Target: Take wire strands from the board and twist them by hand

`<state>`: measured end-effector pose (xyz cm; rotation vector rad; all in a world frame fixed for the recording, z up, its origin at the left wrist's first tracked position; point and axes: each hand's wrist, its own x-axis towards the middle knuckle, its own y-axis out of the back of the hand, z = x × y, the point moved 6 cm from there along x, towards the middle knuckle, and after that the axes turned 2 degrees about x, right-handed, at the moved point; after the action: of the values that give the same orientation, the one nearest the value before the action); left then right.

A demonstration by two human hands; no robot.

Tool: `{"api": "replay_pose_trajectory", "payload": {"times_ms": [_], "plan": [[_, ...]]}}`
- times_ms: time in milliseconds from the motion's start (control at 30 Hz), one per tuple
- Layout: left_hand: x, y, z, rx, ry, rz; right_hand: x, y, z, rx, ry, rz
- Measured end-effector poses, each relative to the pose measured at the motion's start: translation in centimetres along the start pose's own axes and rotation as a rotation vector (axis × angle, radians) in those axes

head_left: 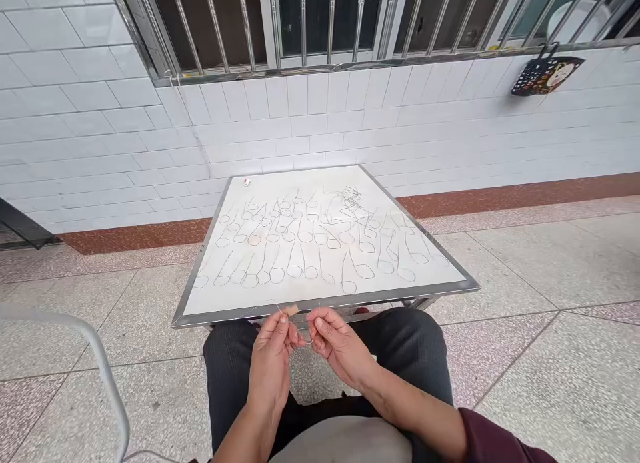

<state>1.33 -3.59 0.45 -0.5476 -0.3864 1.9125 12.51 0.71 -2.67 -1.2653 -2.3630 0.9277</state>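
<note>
My left hand (273, 346) is closed in a pinch at the table's front edge, gripping a thin wire (279, 308) whose end sticks up past the fingertips. A small flat tan piece (291, 310) shows at the same fingertips; whether it is held or worn on a finger I cannot tell. Close beside it, my right hand (337, 343) pinches the wire too, and a curved stretch of it (309, 342) runs between both hands below the fingers. Just beyond lie many thin wires bent into round loops with straight tails (349, 286), spread in rough rows on the white tabletop (280, 302).
A tangled pile of straight wires (351, 196) lies toward the table's back right. At the back left corner is a small white and red object (247, 182). The tiled wall (310, 126) stands behind, with a dark patterned bag (547, 74) hanging. A grey curved metal tube (100, 356) is at left.
</note>
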Motion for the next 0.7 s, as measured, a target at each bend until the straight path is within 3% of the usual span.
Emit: {"api": "replay_pose_trajectory", "payload": {"times_ms": [133, 300, 500, 700], "plan": [[-0.4, -0.4, 0.4, 0.178, 0.022, -0.138, -0.1, 0.2, -1.1, -0.104, 0.013, -0.006], [-0.9, -0.5, 1.0, 0.285, 0.068, -0.209, -0.2, 0.7, -2.0, -0.368, 0.05, -0.032], [-1.4, -0.8, 1.4, 0.425, 0.135, -0.328, -0.5, 0.6, -2.4, -0.4, 0.098, -0.039], [-2.0, -1.0, 1.5, 0.465, 0.165, -0.395, -1.4, -0.1, -3.9, -0.815, 0.404, -0.079]]}}
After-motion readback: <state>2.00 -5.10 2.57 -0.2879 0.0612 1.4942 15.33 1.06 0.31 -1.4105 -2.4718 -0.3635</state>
